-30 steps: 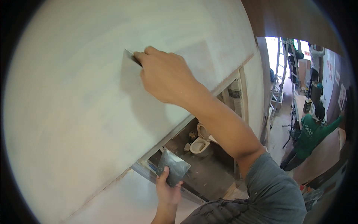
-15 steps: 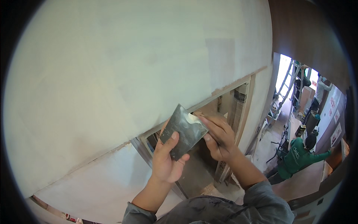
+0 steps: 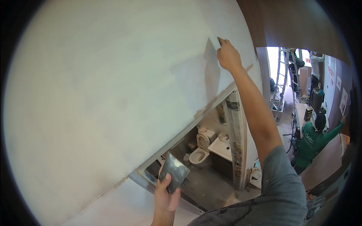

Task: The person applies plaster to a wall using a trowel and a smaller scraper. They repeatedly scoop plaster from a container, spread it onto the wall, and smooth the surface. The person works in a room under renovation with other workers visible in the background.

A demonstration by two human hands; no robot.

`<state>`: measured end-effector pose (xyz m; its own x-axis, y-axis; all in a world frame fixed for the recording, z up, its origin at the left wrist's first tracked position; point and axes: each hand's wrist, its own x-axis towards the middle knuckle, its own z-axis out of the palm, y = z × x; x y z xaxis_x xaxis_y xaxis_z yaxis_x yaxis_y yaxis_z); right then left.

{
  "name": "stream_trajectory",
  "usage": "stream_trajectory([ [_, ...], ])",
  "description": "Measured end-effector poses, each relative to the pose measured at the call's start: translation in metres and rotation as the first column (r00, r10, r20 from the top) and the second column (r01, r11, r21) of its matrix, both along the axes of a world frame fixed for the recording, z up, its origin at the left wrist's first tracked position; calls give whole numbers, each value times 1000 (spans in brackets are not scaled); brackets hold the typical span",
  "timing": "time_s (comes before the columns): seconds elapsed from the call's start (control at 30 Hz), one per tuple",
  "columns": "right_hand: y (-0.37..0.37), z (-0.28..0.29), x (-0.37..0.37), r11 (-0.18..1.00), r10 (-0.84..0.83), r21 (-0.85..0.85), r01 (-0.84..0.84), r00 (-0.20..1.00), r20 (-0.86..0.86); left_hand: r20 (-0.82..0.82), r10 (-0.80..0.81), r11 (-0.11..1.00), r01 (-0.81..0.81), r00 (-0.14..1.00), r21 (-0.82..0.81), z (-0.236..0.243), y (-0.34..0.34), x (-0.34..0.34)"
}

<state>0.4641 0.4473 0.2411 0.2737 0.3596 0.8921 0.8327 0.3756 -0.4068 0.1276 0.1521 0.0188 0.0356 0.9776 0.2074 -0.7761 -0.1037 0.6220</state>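
Observation:
My right hand (image 3: 228,55) grips a thin flat scraper (image 3: 214,43) against the pale, patchy wall (image 3: 113,71) near its upper right, casting a shadow beside the blade. My left hand (image 3: 167,194) holds a square metal filler plate (image 3: 174,172) low in front of the door opening, thumb on its face and fingers mostly behind it. A brownish strip runs along the wall's lower edge, above the doorframe (image 3: 233,139).
Through the doorway are a toilet (image 3: 199,155) and sink (image 3: 220,147). Down the corridor on the right, a worker in green (image 3: 309,147) reaches to a wall; two more people stand near a metal ladder (image 3: 281,79) and bench (image 3: 301,113). A dark panel (image 3: 290,26) hangs above.
Half a second ago both hands met at the plate; since then my right hand has risen with the scraper to the wall, farther right than a second ago. My left hand has moved down slightly.

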Motion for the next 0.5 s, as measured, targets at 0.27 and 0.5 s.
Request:
stream_trajectory([
  [0.27,45,58,0,967,97,-224,-120,989,-112,30,110,962,-99,993,-256,-70,-24,-38],
  [0.5,-8,45,-68,975,222,9,-221,973,-60,-22,163,888,-156,986,-432,-79,-42,-39],
])
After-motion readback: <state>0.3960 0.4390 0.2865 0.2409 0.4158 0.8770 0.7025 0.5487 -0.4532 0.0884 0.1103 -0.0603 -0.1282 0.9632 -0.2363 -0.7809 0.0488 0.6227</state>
